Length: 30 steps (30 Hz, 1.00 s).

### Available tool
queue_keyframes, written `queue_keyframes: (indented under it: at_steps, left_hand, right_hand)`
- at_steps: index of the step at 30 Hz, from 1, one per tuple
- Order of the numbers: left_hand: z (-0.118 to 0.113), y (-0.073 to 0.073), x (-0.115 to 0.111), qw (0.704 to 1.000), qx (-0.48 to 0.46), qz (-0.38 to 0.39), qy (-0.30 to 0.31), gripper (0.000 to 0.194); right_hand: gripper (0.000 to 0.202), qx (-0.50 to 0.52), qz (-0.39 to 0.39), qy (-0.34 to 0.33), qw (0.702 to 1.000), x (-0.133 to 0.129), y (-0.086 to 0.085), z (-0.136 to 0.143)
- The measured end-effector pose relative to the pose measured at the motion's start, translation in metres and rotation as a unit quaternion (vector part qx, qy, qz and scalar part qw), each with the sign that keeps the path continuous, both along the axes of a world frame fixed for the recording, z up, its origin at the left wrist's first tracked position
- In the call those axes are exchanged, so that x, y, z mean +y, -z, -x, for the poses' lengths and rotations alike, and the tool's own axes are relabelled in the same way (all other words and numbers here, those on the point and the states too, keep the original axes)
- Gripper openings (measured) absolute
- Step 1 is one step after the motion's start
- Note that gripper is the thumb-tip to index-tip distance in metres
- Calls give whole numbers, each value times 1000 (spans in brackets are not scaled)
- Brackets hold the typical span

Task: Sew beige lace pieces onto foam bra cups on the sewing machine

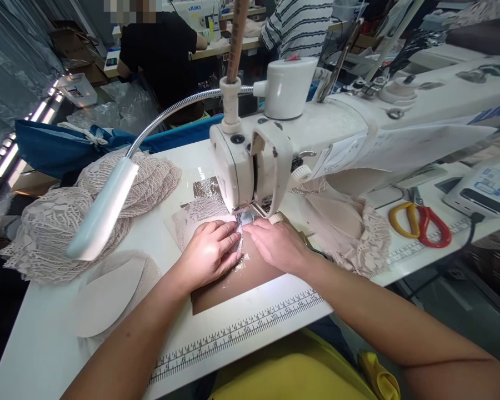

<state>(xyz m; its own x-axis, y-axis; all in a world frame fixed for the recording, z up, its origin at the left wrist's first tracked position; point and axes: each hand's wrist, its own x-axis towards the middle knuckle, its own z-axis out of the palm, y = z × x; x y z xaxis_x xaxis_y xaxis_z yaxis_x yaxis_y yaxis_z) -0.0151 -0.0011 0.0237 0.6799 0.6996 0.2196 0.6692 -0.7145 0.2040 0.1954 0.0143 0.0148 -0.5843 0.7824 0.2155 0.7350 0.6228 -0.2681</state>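
Observation:
A white sewing machine (233, 166) reaches in from the right, its needle area just beyond my fingertips. Beige lace fabric (187, 222) lies under the presser foot area, on a brown plate (216, 297). My left hand (212, 250) rests flat on the lace's near edge with its fingers stretched out. Close by, my right hand (277, 241) lies with extended fingers, the tips beside the needle area. Whether its fingertips touch the lace is hard to make out. More beige fabric with a lace edge (345, 230) lies right of my right hand.
Stacked lace pieces (62, 233) and smooth beige cut pieces (108, 300) lie at the left, below a bendable lamp (104, 211). Scissors with yellow and red handles (420, 222) lie at the right. A printed ruler (237, 336) runs along the table's front edge. Two people sit beyond.

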Motion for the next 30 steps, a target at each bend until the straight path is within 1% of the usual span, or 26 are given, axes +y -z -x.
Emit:
queue_keyframes:
  at_steps: [5, 9, 15, 19, 22, 27, 30]
  left_hand:
    - [3, 0, 0, 1000, -2, -3, 23, 32]
    - [6, 3, 1, 999, 0, -9, 32, 31]
    - [3, 4, 2, 1000, 3, -16, 20, 33]
    - [-3, 1, 2, 1000, 22, -15, -8, 35]
    - [-5, 0, 1, 999, 28, -18, -24, 36]
    - [-3, 2, 2, 999, 25, -14, -26, 36]
    - [1, -1, 1, 999, 31, 1, -28, 37]
  right_hand:
    - [28, 1, -12, -50, 999, -1, 0, -2]
    - [30, -24, -10, -67, 997, -3, 1, -2]
    - [29, -36, -17, -57, 998, -3, 2, -1]
    - [31, -31, -15, -34, 999, -2, 0, 1]
    - [29, -34, -10, -18, 999, -2, -3, 4]
    - [29, -43, -2, -4, 999, -2, -5, 6]
    - [31, -42, 0, 0, 999, -2, -3, 5]
